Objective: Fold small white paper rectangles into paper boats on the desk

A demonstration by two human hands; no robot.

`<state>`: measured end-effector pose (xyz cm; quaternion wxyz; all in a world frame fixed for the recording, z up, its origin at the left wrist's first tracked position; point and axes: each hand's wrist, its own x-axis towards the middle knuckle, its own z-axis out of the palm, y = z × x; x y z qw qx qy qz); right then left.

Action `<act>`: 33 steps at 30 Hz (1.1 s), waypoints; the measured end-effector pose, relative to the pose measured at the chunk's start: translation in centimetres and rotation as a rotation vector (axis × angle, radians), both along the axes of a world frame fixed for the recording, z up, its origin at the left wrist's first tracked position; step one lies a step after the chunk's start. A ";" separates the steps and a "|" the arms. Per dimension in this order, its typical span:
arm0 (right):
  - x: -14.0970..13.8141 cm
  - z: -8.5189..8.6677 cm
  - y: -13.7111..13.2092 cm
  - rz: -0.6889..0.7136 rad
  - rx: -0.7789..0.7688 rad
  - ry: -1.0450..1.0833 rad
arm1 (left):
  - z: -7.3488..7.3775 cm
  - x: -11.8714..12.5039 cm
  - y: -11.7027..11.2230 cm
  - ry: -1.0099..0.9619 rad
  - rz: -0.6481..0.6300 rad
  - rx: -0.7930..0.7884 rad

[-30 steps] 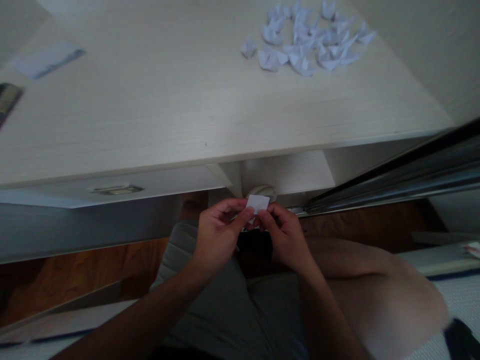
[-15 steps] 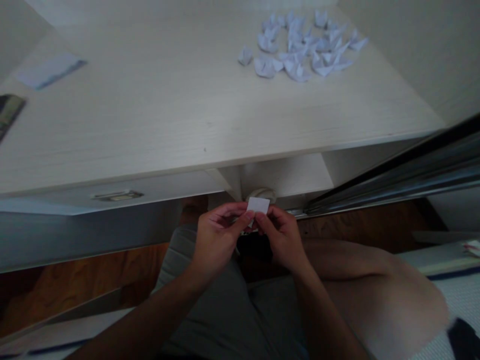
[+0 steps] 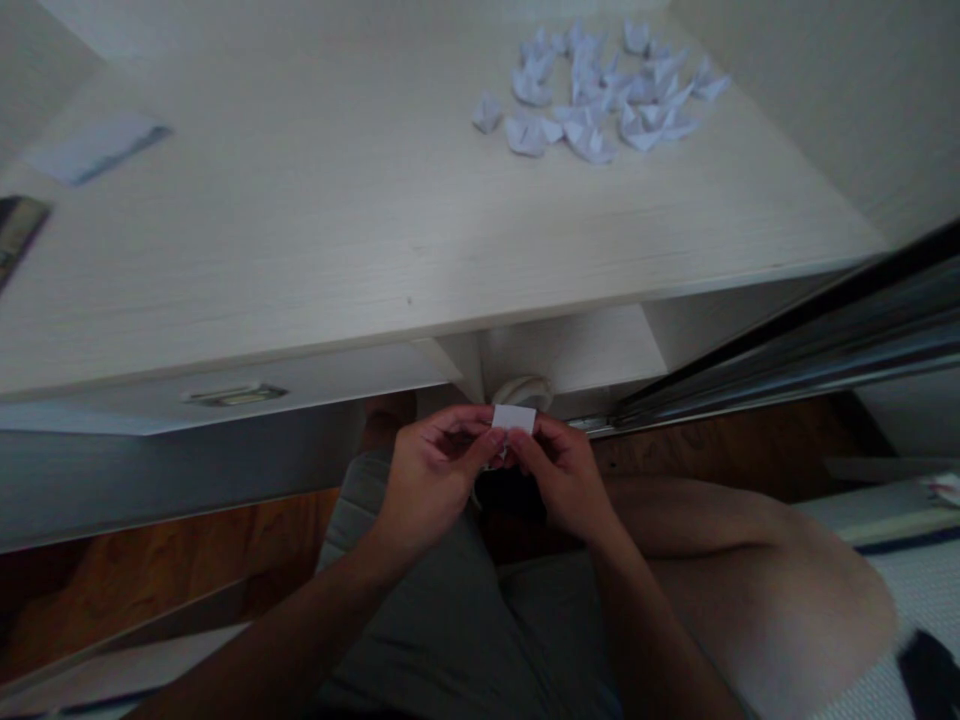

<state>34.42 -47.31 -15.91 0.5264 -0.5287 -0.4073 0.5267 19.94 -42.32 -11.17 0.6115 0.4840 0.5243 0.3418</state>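
A small folded piece of white paper (image 3: 514,417) is pinched between both hands, just below the desk's front edge and above my lap. My left hand (image 3: 442,455) grips its left side with thumb and fingers. On the other side, my right hand (image 3: 559,460) pinches it the same way, the two thumbs close together on its lower part. The fingers behind the paper are mostly hidden. Farther up, several folded white paper boats (image 3: 592,95) lie in a cluster at the back right of the desk.
The pale desk (image 3: 300,220) has a drawer with a metal handle (image 3: 236,396) at its front left. A flat white sheet (image 3: 101,148) and a dark-edged object (image 3: 19,235) lie at the left. A dark-framed sliding door (image 3: 795,330) stands at the right.
The folded paper has shifted slightly down and its visible part looks shorter. Both hands keep their pinch in nearly the same place. The view has moved very slightly.
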 end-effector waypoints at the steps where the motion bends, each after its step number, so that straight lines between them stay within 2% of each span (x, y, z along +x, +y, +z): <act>1: 0.0 -0.1 0.0 -0.007 0.007 -0.011 | 0.1 0.0 0.0 0.005 -0.001 0.008; 8: 0.2 -0.8 0.0 -0.144 0.057 -0.117 | 0.0 -0.3 1.4 -0.038 -0.082 -0.019; 12: -0.3 -0.8 0.1 -0.235 0.108 -0.213 | -0.4 -0.2 1.6 -0.001 -0.012 -0.008; 25: -1.8 -1.1 0.7 -0.419 0.328 -0.453 | -2.9 1.8 -0.1 -0.052 0.278 0.085; 29: -2.1 -1.2 0.7 -0.439 0.323 -0.448 | -3.5 1.9 -0.3 -0.036 0.294 0.129; 33: -2.1 -1.4 0.5 -0.435 0.264 -0.392 | -3.6 1.5 0.0 -0.005 0.235 0.155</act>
